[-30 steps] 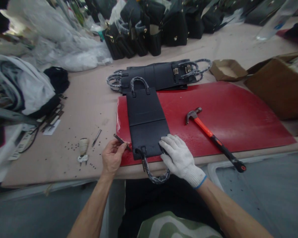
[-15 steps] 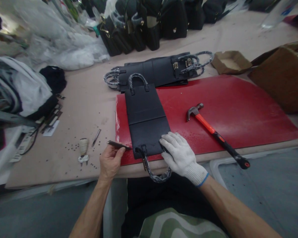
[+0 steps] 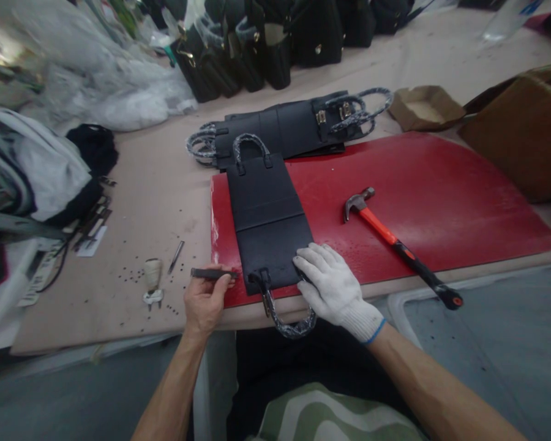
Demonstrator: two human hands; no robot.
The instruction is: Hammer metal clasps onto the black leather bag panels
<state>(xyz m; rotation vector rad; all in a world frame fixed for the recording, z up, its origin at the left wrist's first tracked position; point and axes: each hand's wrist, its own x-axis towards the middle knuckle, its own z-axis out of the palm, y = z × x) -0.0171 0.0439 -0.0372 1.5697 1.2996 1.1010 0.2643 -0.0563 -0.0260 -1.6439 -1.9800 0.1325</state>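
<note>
A flat black leather bag panel (image 3: 270,208) lies lengthwise before me, with a plastic-wrapped handle at each end. Between the thumb and fingers of my bare left hand (image 3: 206,298) is a dark metal punch (image 3: 209,274), held nearly level just left of the panel's lower corner, its tip close to the edge. My right hand (image 3: 331,283), in a white knit glove, lies with outstretched fingers on the panel's lower right corner, beside the near handle (image 3: 294,329). That handle hangs over the table's front edge. Under the panel is a red mat (image 3: 422,196).
On the mat's right lies a claw hammer (image 3: 395,242). More black bag panels (image 3: 275,125) are stacked behind. Left are a thin metal rod (image 3: 176,257), a pale-handled pronged tool (image 3: 153,282) and scattered black bits. Cardboard boxes (image 3: 427,110) stand right; finished black bags (image 3: 314,30) stand at the back.
The punch in my left hand has tipped from slanting to nearly level and shifted slightly left. My right hand stays on the panel. The whole view has shifted a little.
</note>
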